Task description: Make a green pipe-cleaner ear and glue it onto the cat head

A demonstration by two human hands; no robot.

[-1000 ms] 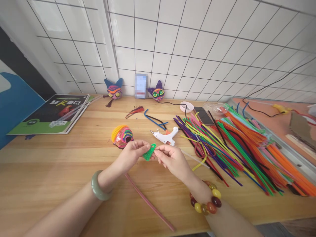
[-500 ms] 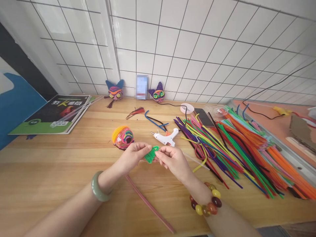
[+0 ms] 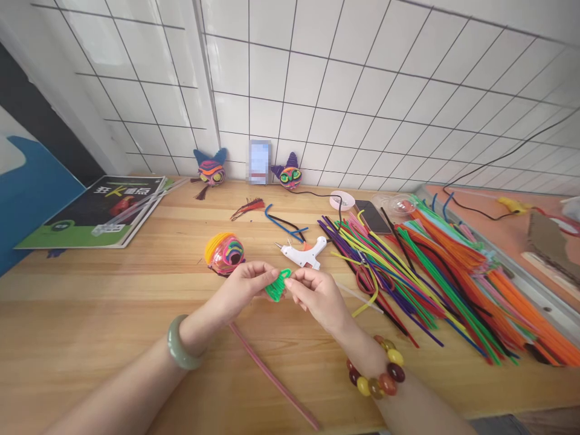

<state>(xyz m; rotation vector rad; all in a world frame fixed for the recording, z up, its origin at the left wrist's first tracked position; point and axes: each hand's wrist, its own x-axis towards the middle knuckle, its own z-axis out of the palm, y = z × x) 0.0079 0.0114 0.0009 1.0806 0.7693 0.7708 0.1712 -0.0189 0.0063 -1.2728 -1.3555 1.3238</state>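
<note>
Between my two hands is a green pipe cleaner point(image 3: 275, 289), bent into a small wedge of tight rows with a loop at its top. My left hand point(image 3: 248, 287) pinches its left side between thumb and fingers. The fingers of my right hand point(image 3: 316, 295) close on its upper right edge. Just beyond my left hand sits a round ball point(image 3: 224, 254), partly wrapped in yellow and multicoloured pipe cleaners. A white glue gun point(image 3: 304, 252) lies past my right hand, its nozzle to the left. Pink pipe cleaners point(image 3: 274, 374) lie on the table below my hands.
Many coloured pipe cleaners point(image 3: 435, 284) cover the right side, with red-handled scissors point(image 3: 362, 279) among them. Two finished cat-like heads, one blue-eared point(image 3: 211, 169) and one purple-eared point(image 3: 290, 172), stand by the wall beside a lit phone point(image 3: 259, 162). A magazine point(image 3: 90, 211) lies left.
Both hands keep their grip on the green pipe cleaner with barely any movement. The view has shifted very slightly.
</note>
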